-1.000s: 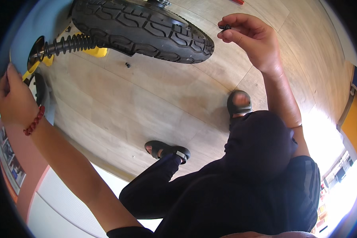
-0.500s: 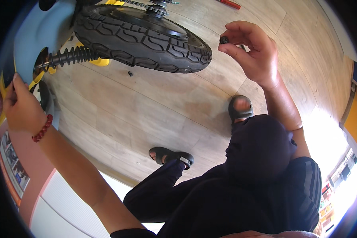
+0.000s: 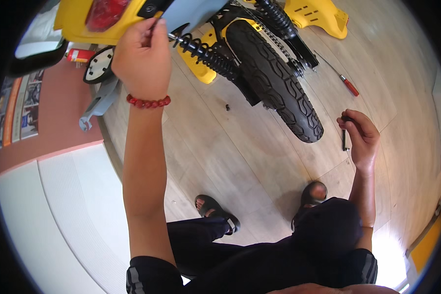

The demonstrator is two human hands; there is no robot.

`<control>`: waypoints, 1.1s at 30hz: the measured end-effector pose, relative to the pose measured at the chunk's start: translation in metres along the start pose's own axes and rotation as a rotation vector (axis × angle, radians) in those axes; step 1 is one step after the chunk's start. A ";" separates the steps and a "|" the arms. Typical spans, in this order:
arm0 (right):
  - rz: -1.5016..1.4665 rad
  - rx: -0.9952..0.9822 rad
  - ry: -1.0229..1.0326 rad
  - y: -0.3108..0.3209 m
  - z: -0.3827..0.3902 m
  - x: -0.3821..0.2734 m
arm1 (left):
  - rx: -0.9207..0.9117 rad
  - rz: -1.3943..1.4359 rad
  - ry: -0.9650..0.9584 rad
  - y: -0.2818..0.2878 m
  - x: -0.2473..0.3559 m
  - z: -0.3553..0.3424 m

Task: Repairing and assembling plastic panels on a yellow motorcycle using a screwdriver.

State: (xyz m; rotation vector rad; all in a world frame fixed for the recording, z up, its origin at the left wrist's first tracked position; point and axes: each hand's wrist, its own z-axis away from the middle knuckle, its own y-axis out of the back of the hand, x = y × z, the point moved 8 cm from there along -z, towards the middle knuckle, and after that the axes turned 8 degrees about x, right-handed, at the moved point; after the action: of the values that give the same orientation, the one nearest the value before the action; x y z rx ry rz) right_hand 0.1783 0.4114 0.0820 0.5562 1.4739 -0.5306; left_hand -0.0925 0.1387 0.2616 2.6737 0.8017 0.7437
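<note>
Right hand (image 3: 361,139) lower in view, pinching black part (image 3: 346,119), left hand (image 3: 144,61) outstretched

No lettering or number can be read for certain. The poster (image 3: 20,109) on the reddish wall (image 3: 66,120) carries pictures and an orange band, its print too small and bent to make out; the pale label on the red cylinder (image 3: 86,55) is likewise too small to read.

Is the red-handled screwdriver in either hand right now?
No, the screwdriver lies on the wooden floor, apart from the left hand and the right hand.
</note>
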 end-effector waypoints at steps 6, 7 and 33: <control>-0.131 -0.132 0.011 -0.017 -0.018 -0.029 | 0.000 0.009 -0.022 0.005 0.000 0.000; -0.162 -0.183 0.067 -0.023 -0.023 -0.039 | 0.010 0.010 -0.022 0.005 -0.001 0.000; 0.322 0.089 0.963 -0.249 -0.065 -0.232 | 0.142 0.059 -0.188 0.012 0.004 0.000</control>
State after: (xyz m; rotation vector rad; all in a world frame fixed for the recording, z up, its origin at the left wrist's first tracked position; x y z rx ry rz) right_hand -0.0388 0.2612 0.3068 1.1974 2.2011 -0.0422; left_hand -0.0838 0.1313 0.2675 2.8518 0.7560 0.4543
